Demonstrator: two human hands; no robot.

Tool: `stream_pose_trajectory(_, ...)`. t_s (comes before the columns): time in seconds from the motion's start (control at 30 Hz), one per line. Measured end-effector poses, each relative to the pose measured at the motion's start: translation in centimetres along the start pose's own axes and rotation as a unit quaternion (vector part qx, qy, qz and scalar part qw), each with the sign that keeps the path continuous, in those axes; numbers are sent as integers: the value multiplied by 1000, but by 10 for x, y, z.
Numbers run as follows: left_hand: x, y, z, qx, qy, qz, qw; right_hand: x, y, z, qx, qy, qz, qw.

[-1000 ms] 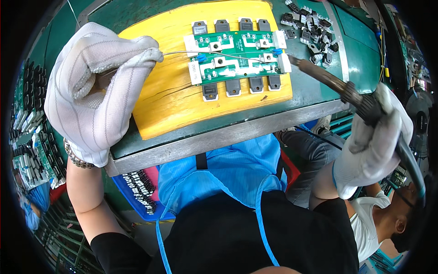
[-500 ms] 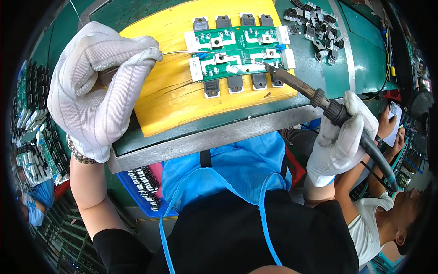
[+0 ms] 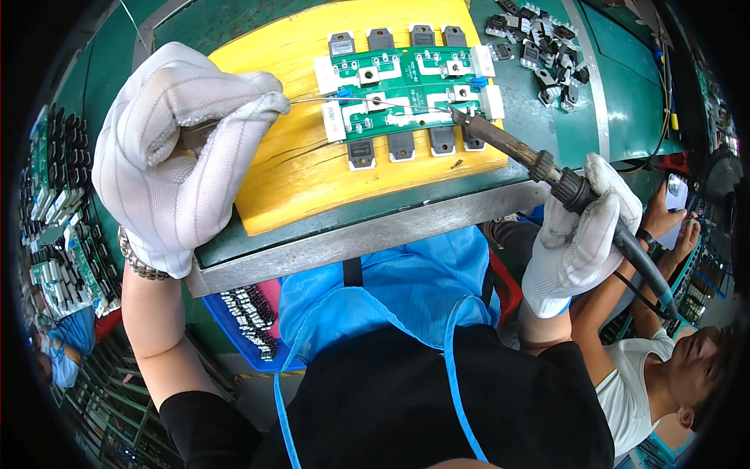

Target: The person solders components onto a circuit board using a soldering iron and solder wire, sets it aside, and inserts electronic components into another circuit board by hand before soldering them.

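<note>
My gloved left hand (image 3: 187, 148) pinches a thin solder wire (image 3: 332, 99), which stretches right across a green circuit board (image 3: 410, 70). In my gloved right hand (image 3: 582, 234) is a soldering iron (image 3: 504, 141), its tip at the board's lower edge, where the wire's far end meets it. The board lies on a yellow wooden block (image 3: 293, 176). Black transistors stick out from under the board: one along the upper side is a grey-black transistor (image 3: 380, 39), and one on the lower side is another transistor (image 3: 401, 146).
Loose transistors (image 3: 547, 55) lie heaped on the green bench at the upper right. Finished-looking boards (image 3: 58, 187) stand stacked at the far left. Below the bench's metal edge (image 3: 375, 234) is a blue bin (image 3: 250, 344) of black parts. At right, another person holds a phone (image 3: 673, 205).
My left hand has moved slightly right and down, bringing the wire with it. The iron's tip has shifted a little left along the board. The person at right has turned their head.
</note>
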State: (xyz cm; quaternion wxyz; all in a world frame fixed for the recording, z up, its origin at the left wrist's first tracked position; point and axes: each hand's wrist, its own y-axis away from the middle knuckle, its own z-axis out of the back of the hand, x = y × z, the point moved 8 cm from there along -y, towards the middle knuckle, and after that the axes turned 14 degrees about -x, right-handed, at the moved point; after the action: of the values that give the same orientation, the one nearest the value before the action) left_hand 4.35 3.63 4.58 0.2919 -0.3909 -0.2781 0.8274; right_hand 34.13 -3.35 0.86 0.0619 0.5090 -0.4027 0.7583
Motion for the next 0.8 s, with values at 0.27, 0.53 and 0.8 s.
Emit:
stream_pose_trajectory(0.27, 1, 0, 7, -21, 15, -8, 1000, -11, -4, 13, -9, -32, -11, 999)
stream_pose_trajectory(0.53, 2, 1, 3, -3, 4, 7, 1000, -7, 7, 6, -7, -11, -36, 999)
stream_pose_trajectory(0.8, 1, 0, -3, 13, -2, 6, 1000, -5, 8, 1, 12, -20, -4, 1000)
